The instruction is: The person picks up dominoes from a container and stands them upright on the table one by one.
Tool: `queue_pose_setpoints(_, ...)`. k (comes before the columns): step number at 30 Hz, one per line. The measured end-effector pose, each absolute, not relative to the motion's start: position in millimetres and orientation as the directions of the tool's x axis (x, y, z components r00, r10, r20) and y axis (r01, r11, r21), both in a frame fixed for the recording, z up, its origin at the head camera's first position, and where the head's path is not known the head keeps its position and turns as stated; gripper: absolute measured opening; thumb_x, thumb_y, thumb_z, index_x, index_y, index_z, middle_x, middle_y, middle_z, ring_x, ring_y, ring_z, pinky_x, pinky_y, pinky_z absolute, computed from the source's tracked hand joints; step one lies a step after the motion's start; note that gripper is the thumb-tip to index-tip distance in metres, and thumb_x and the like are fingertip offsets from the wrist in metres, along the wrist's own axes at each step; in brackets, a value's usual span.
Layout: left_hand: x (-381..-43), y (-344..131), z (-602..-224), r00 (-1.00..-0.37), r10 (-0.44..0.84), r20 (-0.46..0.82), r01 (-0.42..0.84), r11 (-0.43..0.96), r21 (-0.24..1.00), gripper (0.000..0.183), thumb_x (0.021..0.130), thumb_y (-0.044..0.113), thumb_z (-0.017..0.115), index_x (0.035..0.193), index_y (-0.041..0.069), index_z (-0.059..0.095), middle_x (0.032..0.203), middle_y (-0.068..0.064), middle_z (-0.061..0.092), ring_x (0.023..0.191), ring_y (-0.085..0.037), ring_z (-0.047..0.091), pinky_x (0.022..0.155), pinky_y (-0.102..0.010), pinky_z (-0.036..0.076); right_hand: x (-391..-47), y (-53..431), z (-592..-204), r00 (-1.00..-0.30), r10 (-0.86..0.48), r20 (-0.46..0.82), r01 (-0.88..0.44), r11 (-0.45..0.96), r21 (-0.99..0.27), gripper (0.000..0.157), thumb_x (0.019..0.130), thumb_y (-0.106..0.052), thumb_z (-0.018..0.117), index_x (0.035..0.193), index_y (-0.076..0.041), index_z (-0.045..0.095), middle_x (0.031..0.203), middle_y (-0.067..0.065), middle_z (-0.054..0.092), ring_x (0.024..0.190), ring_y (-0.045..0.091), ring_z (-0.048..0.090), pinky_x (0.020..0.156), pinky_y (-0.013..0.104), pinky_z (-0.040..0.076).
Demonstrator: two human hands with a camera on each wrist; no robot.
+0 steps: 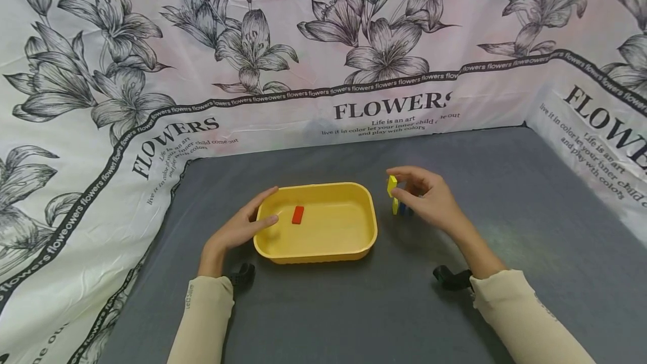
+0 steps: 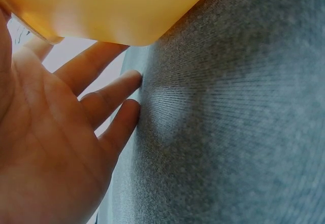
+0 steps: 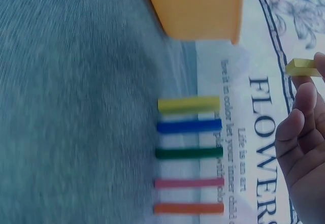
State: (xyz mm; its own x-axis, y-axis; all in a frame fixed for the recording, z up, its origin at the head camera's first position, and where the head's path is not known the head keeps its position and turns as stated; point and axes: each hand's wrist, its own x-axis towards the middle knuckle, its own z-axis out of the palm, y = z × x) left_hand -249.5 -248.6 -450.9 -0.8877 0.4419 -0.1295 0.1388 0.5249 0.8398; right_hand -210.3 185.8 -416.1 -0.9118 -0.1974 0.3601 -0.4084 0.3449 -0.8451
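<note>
My left hand [image 1: 241, 228] holds the left side of a yellow plastic tray [image 1: 318, 259], thumb over the rim and the other fingers spread along the outside wall. A flat red domino block [image 1: 298, 214] lies inside the tray. To the right of it, my right hand [image 1: 427, 195] pinches a small yellow domino block [image 1: 391, 185] between thumb and fingertips. The held block is above a standing row, best seen in the right wrist view: a yellow block [image 3: 188, 104], a blue one [image 3: 189, 126], a green one [image 3: 189, 153], a pink one [image 3: 189, 183] and an orange one [image 3: 189, 208].
A dark grey cloth surface [image 1: 333, 319] lies under everything. White fabric [image 1: 283, 122] printed with flowers and lettering rises behind and at both sides. Black wrist mounts [image 1: 451, 278] stick out near both sleeves.
</note>
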Motion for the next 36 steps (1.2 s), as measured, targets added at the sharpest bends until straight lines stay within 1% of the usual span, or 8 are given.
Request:
queue_pose_setpoints(7, -249, -248, -450, -0.889, 0.438, -0.133, 0.135, 0.528, 0.839, 0.071, 0.1, 0.031, 0.065, 0.16, 0.039, 0.027, 0.17, 0.0, 0.022, 0.152, -0.033, 0.031, 0.123, -0.062, 0.027, -204, 210, -416, -0.912, -0.168, 0.375, -0.411, 0.342, -0.845, 0.037, 0.095, -0.007, 0.071, 0.131, -0.011, 0.066, 0.109, -0.002, 0.07, 0.059, 0.024, 0.061, 0.048, 0.033, 0.052)
queue_pose_setpoints(9, -249, -248, -450, -0.889, 0.439, -0.132, 0.137, 0.53, 0.837, 0.071, 0.1, 0.032, 0.065, 0.16, 0.039, 0.027, 0.17, 0.0, 0.022, 0.152, -0.033, 0.031, 0.123, -0.062, 0.027, -202, 218, -418, -0.913, -0.157, 0.376, -0.407, 0.346, -0.845, 0.037, 0.095, -0.006, 0.071, 0.131, -0.009, 0.066, 0.108, -0.005, 0.069, 0.06, 0.025, 0.062, 0.05, 0.033, 0.052)
queue_pose_setpoints(15, -248, -248, -450, -0.889, 0.439, -0.134, 0.135, 0.529, 0.838, 0.072, 0.1, 0.033, 0.065, 0.16, 0.037, 0.027, 0.17, 0.0, 0.022, 0.152, -0.033, 0.032, 0.123, -0.061, 0.028, -196, 240, -423, -0.927, -0.077, 0.367, -0.366, 0.399, -0.841, 0.035, 0.094, -0.006, 0.072, 0.129, -0.009, 0.068, 0.106, -0.014, 0.069, 0.072, 0.016, 0.063, 0.058, 0.024, 0.05)
queue_pose_setpoints(22, -247, -248, -449, -0.89, 0.436, -0.133, 0.133, 0.526, 0.84, 0.072, 0.1, 0.031, 0.065, 0.161, 0.037, 0.027, 0.17, 0.0, 0.022, 0.152, -0.032, 0.031, 0.123, -0.06, 0.027, -192, 263, -427, -0.933, -0.023, 0.358, -0.337, 0.398, -0.853, 0.035, 0.093, -0.002, 0.071, 0.128, -0.005, 0.067, 0.104, -0.013, 0.073, 0.072, 0.011, 0.062, 0.059, 0.022, 0.049)
queue_pose_setpoints(28, -247, -248, -448, -0.891, 0.433, -0.137, 0.126, 0.525, 0.842, 0.072, 0.101, 0.029, 0.065, 0.161, 0.037, 0.026, 0.17, -0.001, 0.021, 0.152, -0.034, 0.031, 0.123, -0.061, 0.028, -188, 277, -434, -0.943, -0.014, 0.333, -0.306, 0.433, -0.848, 0.035, 0.094, -0.004, 0.071, 0.128, -0.007, 0.066, 0.108, -0.02, 0.071, 0.072, 0.006, 0.063, 0.059, 0.021, 0.05)
queue_pose_setpoints(32, -247, -247, -449, -0.892, 0.432, -0.136, 0.126, 0.525, 0.842, 0.071, 0.101, 0.029, 0.064, 0.16, 0.038, 0.027, 0.17, 0.0, 0.021, 0.152, -0.033, 0.031, 0.123, -0.061, 0.028, -187, 287, -437, -0.947, -0.018, 0.32, -0.291, 0.469, -0.834, 0.034, 0.094, -0.006, 0.071, 0.128, -0.007, 0.066, 0.107, -0.023, 0.07, 0.071, 0.008, 0.063, 0.057, 0.02, 0.049)
queue_pose_setpoints(34, -247, -246, -449, -0.892, 0.431, -0.138, 0.125, 0.527, 0.841, 0.071, 0.101, 0.03, 0.064, 0.16, 0.037, 0.027, 0.17, 0.0, 0.021, 0.152, -0.033, 0.031, 0.123, -0.061, 0.028, -187, 290, -439, -0.958, -0.022, 0.285, -0.257, 0.507, -0.823, 0.033, 0.095, -0.009, 0.072, 0.127, -0.007, 0.065, 0.105, -0.021, 0.069, 0.07, 0.009, 0.063, 0.056, 0.021, 0.048)
queue_pose_setpoints(36, -246, -246, -449, -0.892, 0.429, -0.141, 0.122, 0.53, 0.839, 0.071, 0.101, 0.03, 0.065, 0.161, 0.037, 0.027, 0.17, 0.0, 0.021, 0.151, -0.033, 0.032, 0.123, -0.061, 0.028, -188, 293, -442, -0.97, -0.034, 0.242, -0.22, 0.554, -0.803, 0.033, 0.096, -0.012, 0.071, 0.127, -0.006, 0.064, 0.108, -0.011, 0.071, 0.071, 0.01, 0.063, 0.056, 0.023, 0.047)
